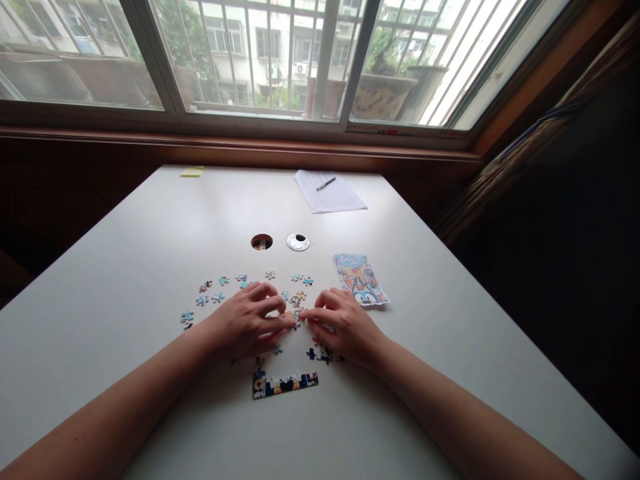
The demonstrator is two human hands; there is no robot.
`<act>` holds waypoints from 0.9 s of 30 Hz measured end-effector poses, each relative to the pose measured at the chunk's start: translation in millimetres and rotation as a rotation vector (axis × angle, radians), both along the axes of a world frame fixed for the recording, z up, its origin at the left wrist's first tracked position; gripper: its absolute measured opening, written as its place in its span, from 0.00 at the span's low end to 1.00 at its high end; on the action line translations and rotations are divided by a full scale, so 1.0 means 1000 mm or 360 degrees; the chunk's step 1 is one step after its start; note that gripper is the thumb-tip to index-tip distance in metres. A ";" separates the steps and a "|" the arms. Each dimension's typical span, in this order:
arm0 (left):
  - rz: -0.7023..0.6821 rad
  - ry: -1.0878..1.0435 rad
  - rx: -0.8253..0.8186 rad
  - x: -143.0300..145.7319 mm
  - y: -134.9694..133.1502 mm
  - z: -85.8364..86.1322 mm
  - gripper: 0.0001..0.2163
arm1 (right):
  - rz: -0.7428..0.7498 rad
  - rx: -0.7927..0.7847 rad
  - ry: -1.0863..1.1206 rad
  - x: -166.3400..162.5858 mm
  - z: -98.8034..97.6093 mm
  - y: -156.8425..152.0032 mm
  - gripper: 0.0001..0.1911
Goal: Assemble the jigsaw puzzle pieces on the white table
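My left hand (pixel 253 319) and my right hand (pixel 343 323) meet over the middle of a spread of jigsaw puzzle pieces. Their fingertips close on small pieces (pixel 297 316) between them, partly covered by the fingers. Loose pieces (pixel 202 301) lie in an arc beyond and left of my left hand. Dark blue pieces (pixel 320 353) sit below my right hand, some hidden under it. Nearer to me lies a joined strip of puzzle (pixel 285 385), with a dark, notched upper edge. A colourful picture sheet (pixel 360 279) rests just beyond my right hand.
The white table (pixel 125 267) has a round cable hole (pixel 262 242) with a silver ring cover (pixel 298 242) beside it. Farther back are printed papers (pixel 330 193) with a pen (pixel 326 184) on top, and a yellow sticky note (pixel 192 171). A barred window stands behind.
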State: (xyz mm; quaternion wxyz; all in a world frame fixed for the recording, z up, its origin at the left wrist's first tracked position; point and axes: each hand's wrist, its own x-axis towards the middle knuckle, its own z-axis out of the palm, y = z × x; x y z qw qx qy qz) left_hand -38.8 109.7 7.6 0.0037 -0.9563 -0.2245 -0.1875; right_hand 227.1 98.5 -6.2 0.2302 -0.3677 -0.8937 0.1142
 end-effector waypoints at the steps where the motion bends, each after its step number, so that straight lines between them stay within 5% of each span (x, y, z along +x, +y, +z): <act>1: -0.0001 -0.0002 0.0002 0.000 0.000 0.000 0.16 | 0.0003 0.0002 0.0000 0.000 0.000 0.000 0.10; 19: -0.0016 -0.0037 0.0025 -0.001 0.001 -0.001 0.17 | -0.0005 -0.0008 0.0024 0.000 -0.001 0.000 0.12; 27: 0.0122 -0.0384 0.0102 -0.006 0.002 -0.004 0.15 | -0.0081 -0.0128 0.0315 0.000 0.005 0.003 0.11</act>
